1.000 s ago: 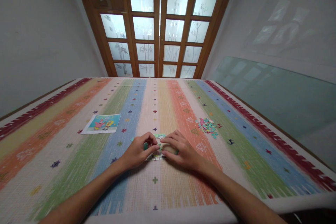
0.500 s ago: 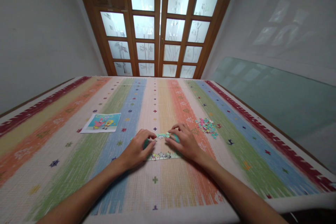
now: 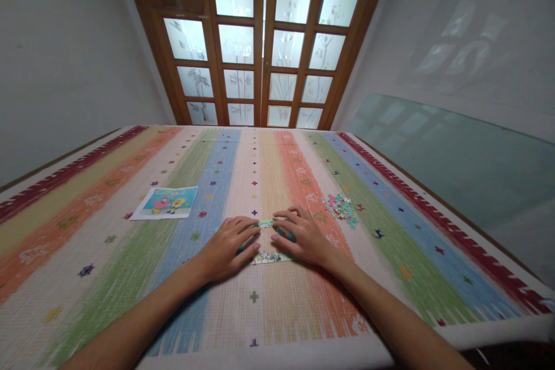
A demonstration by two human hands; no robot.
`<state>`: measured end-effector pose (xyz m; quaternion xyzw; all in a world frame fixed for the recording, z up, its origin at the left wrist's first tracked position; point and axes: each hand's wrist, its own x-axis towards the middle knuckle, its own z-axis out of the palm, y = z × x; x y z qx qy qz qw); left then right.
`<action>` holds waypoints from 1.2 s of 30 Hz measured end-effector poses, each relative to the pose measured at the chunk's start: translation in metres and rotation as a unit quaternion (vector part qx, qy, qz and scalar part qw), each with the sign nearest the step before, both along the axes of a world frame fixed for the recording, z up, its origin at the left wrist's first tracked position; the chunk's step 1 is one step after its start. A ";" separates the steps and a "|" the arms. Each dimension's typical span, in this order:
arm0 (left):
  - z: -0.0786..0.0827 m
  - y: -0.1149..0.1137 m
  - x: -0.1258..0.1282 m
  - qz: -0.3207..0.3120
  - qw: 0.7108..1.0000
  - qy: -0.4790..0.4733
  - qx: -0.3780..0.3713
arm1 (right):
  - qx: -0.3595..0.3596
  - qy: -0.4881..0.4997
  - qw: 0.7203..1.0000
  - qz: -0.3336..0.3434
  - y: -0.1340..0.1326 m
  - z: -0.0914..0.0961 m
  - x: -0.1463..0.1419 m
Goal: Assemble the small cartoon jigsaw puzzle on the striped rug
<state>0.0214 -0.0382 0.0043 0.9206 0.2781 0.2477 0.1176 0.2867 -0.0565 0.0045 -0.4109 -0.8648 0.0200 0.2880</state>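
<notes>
A partly joined jigsaw puzzle [image 3: 267, 254] lies on the striped cloth in front of me, mostly covered by both hands. My left hand [image 3: 229, 247] rests flat on its left part, fingers stretched toward the middle. My right hand [image 3: 299, 237] lies on its right part, fingers bent down with their tips pressing on the top strip of pieces. The two sets of fingertips almost meet. A heap of loose puzzle pieces [image 3: 340, 208] sits to the right of my right hand.
A reference picture card [image 3: 165, 202] lies at the left on the striped tablecloth [image 3: 108, 277]. A wooden door with frosted panes [image 3: 260, 40] stands beyond the table's far edge. A glass-topped surface [image 3: 455, 167] runs along the right.
My hands shifted over the puzzle: the left flattened out from a pinch, the right moved up and left onto the top strip. The view drifted slightly.
</notes>
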 end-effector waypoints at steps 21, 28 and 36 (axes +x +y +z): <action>0.002 0.000 -0.001 -0.030 0.998 0.045 -0.022 | -0.030 -0.054 0.998 0.014 -0.007 0.003 -0.002; 0.001 0.000 -0.002 -0.031 0.998 0.053 -0.014 | -0.047 -0.011 0.999 -0.005 -0.004 0.008 0.010; 0.003 0.000 -0.002 -0.032 0.998 0.049 -0.019 | -0.061 -0.007 0.998 -0.023 -0.002 0.003 0.012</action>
